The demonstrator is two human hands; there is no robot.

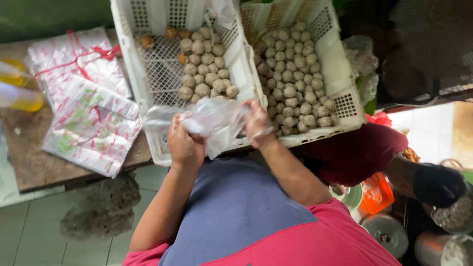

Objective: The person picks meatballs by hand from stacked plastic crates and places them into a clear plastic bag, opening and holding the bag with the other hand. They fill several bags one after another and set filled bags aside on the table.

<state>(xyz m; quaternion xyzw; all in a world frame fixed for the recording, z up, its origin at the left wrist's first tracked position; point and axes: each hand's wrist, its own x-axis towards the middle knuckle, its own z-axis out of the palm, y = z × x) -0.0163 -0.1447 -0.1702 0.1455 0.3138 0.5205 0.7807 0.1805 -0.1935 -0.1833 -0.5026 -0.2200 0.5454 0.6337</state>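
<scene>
My left hand and my right hand both grip a clear plastic bag, held just above the near rim of a white slotted crate. That left crate holds a cluster of grey-brown meatballs and a few darker fried ones at the back. The right crate is filled with several rows of the same meatballs. The bag hides part of the left crate's front edge.
Stacks of printed plastic bags tied with red string lie on a wooden table at left, beside yellow bottles. Another person's dark-gloved hand and maroon sleeve are at right, near metal pots.
</scene>
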